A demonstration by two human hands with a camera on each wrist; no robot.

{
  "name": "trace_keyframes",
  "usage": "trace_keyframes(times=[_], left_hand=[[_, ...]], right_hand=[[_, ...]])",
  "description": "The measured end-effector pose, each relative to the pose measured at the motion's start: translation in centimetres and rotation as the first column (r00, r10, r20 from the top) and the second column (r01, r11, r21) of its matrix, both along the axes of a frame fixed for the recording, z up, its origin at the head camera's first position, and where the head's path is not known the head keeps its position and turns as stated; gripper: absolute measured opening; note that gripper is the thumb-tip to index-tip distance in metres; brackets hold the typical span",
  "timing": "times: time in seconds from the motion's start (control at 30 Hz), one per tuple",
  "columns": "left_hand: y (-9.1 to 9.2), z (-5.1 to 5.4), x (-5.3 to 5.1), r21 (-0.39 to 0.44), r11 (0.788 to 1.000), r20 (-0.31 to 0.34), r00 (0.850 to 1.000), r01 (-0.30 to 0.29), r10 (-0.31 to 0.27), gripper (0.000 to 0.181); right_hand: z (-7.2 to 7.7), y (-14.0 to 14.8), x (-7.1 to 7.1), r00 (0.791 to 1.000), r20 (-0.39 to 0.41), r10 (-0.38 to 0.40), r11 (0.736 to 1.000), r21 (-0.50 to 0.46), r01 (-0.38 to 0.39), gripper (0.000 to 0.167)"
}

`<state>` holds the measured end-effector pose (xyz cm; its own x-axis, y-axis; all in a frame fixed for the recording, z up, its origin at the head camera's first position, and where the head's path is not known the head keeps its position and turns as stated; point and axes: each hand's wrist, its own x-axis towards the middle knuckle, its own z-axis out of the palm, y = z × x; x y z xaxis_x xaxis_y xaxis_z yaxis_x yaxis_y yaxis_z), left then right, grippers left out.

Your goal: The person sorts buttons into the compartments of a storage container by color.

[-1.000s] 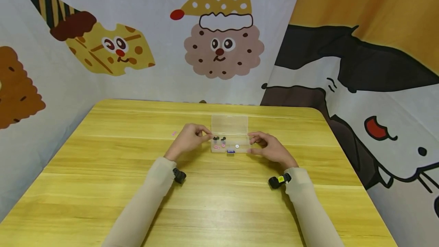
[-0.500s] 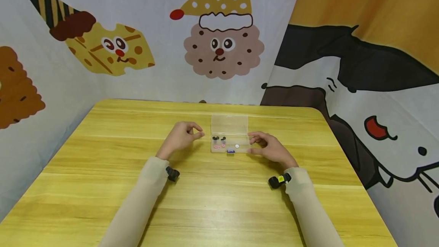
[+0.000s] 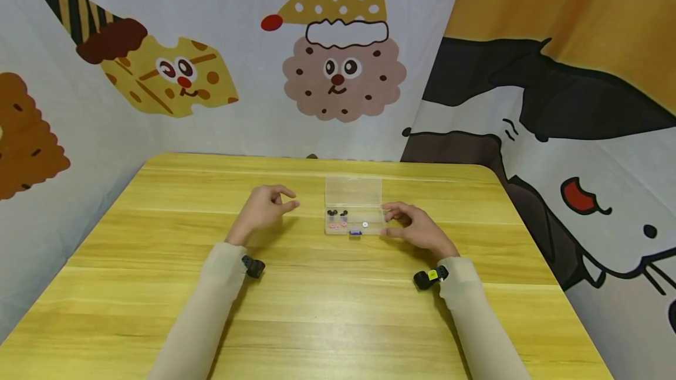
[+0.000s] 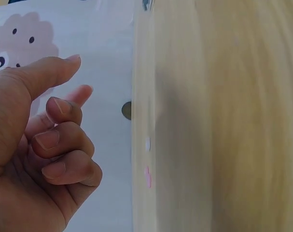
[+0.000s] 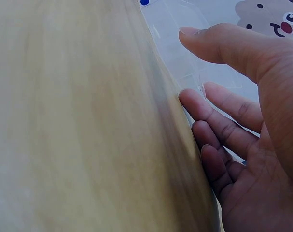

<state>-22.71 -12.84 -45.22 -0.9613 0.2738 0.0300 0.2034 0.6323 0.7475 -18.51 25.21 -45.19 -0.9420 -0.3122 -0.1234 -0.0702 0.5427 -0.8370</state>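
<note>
A clear plastic compartment box [image 3: 372, 216] lies at the table's back middle, its lid [image 3: 352, 191] raised. In its left compartments are several small black pieces [image 3: 332, 213] and pink pieces [image 3: 344, 224]; a white round piece [image 3: 365, 224] sits farther right. My right hand [image 3: 414, 228] holds the box's right end, thumb at the front corner, fingers at the back. To the left of the box hovers my left hand [image 3: 261, 209], nothing in it, thumb and index finger apart, the others loosely bent. In the left wrist view, small pink pieces [image 4: 148, 178] and a white piece [image 4: 147, 144] lie on the table.
A blue latch [image 3: 355, 233] marks the box's front edge. The wooden table [image 3: 338, 309] ends at the back against a cloth [image 3: 211, 133] printed with cartoon figures. My left hand blocks the loose pieces from the head view.
My left hand has moved away from the box's left edge toward the left, its thumb and index finger spreading a little. The right hand and the box have stayed in place.
</note>
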Motion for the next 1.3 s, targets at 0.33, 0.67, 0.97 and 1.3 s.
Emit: trace_keyframes(times=[0.33,0.67,0.97,1.3], left_hand=[[-2.2,0.1,-0.1,0.002,0.998,0.032,0.998,-0.055,0.055,0.042],[-4.2,-0.1,-0.1,0.008,0.994,0.084,0.990,-0.111,0.110,0.049],[-4.9,-0.2,-0.2,-0.013,0.988,0.151,0.976,-0.155,0.155,0.051],[-5.3,-0.7,-0.2,-0.044,0.979,0.229,0.952,-0.200,0.205,0.042]], right_hand=[[0.0,0.1,-0.1,1.000,0.000,0.008,1.000,-0.006,-0.008,0.062],[0.0,0.0,0.0,1.000,0.000,0.005,1.000,-0.005,-0.005,0.062],[-3.8,1.4,-1.9,1.000,-0.020,-0.009,1.000,-0.006,0.009,0.065],[-3.8,1.5,-1.8,0.999,-0.036,-0.001,1.000,-0.007,0.001,0.064]])
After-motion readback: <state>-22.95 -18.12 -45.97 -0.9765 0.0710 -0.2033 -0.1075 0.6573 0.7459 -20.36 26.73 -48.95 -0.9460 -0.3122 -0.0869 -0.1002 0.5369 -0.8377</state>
